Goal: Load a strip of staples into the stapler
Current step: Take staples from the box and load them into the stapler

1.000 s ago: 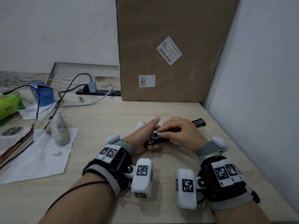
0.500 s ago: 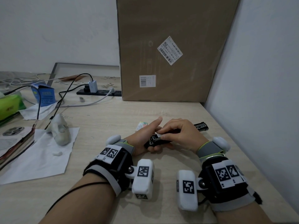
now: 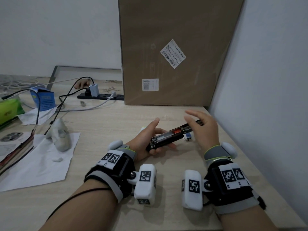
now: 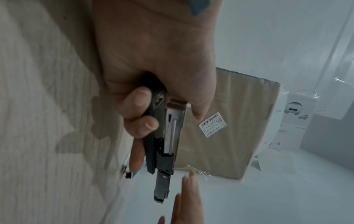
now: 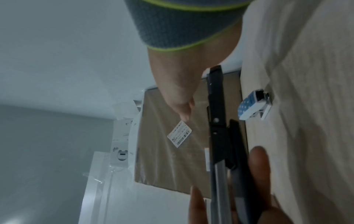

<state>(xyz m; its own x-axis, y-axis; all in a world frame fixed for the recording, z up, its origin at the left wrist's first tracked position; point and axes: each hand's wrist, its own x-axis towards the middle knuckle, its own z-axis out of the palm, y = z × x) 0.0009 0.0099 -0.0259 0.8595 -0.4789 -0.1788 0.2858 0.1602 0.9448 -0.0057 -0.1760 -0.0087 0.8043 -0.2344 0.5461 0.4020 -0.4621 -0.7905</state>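
Observation:
A black stapler [image 3: 166, 137] lies tilted in my left hand [image 3: 146, 139], whose fingers curl under its base. Its top is swung back, so the metal staple channel [image 4: 170, 133] and an orange pusher [image 3: 176, 131] show. My right hand [image 3: 200, 124] hovers over the raised rear arm with fingers spread and nothing in it. In the right wrist view the stapler [image 5: 216, 121] runs past my thumb [image 5: 180, 98]. A small blue-and-white staple box [image 3: 188, 136] [image 5: 252, 106] lies on the table behind the stapler. No loose staple strip can be made out.
A tall cardboard box [image 3: 175, 55] stands against the back wall, and a white wall [image 3: 266, 80] closes the right side. To the left lie a power strip [image 3: 100, 96] with cables, a blue carton [image 3: 44, 99], a grey lump [image 3: 60, 137] on white paper [image 3: 41, 160] and books [image 3: 13, 147].
My right hand has let go of the stapler's front and lifted away to the right. The stapler's top has swung back, baring the channel. My left hand still holds the base.

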